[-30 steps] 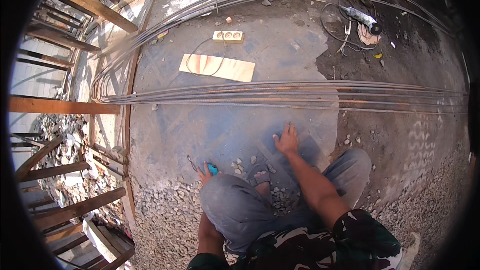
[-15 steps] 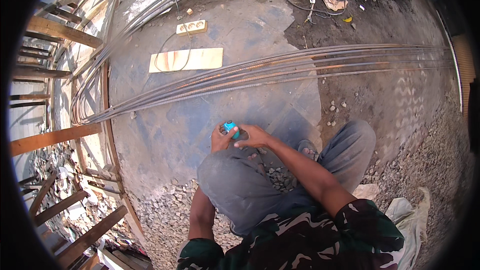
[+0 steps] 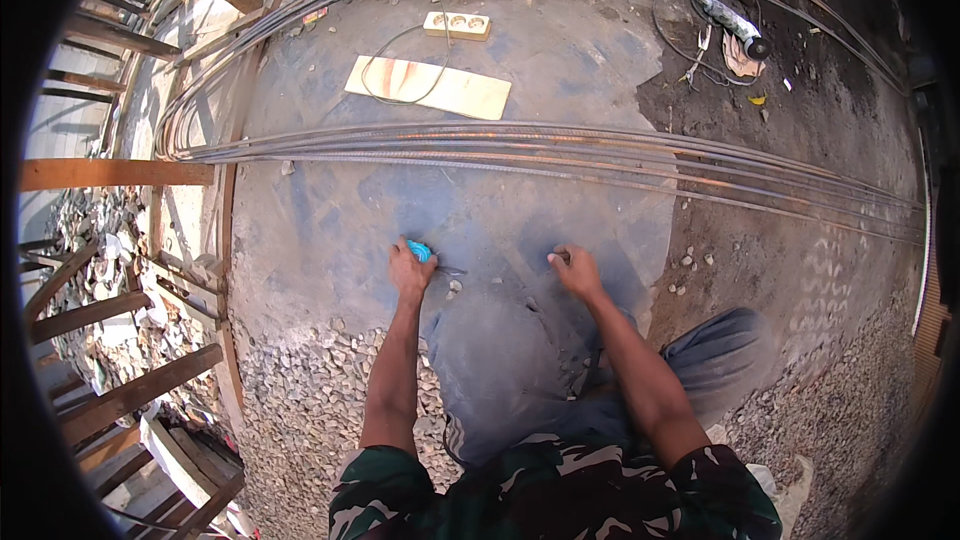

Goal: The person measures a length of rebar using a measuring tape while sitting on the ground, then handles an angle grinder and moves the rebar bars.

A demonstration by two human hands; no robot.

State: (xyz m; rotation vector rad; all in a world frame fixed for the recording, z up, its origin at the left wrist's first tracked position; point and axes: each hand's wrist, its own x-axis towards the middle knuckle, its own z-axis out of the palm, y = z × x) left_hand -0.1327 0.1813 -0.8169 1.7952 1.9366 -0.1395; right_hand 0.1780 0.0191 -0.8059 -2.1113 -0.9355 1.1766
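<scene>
My left hand (image 3: 411,267) is closed around a small, rounded turquoise tape measure (image 3: 419,251), just above the grey floor in front of my knees. Beside that hand a short dark strip, perhaps a shadow, lies on the ground. A forearm's width or more to the right, my right hand (image 3: 574,268) has its thumb and forefinger pinched together. Whatever may be between those fingertips is too small to make out, and no blade shows clearly between the two hands.
A bundle of long steel bars (image 3: 480,145) crosses the floor ahead. Beyond it lie a pale wooden board (image 3: 430,87), a white power strip (image 3: 457,25) with a cable, and an angle grinder (image 3: 735,24). Gravel (image 3: 310,390) surrounds my legs; timber beams (image 3: 120,173) stand at left.
My hands, together at the tape measure before, are now apart: the left has gone left with it, the right has moved right. My view has shifted and my legs have moved.
</scene>
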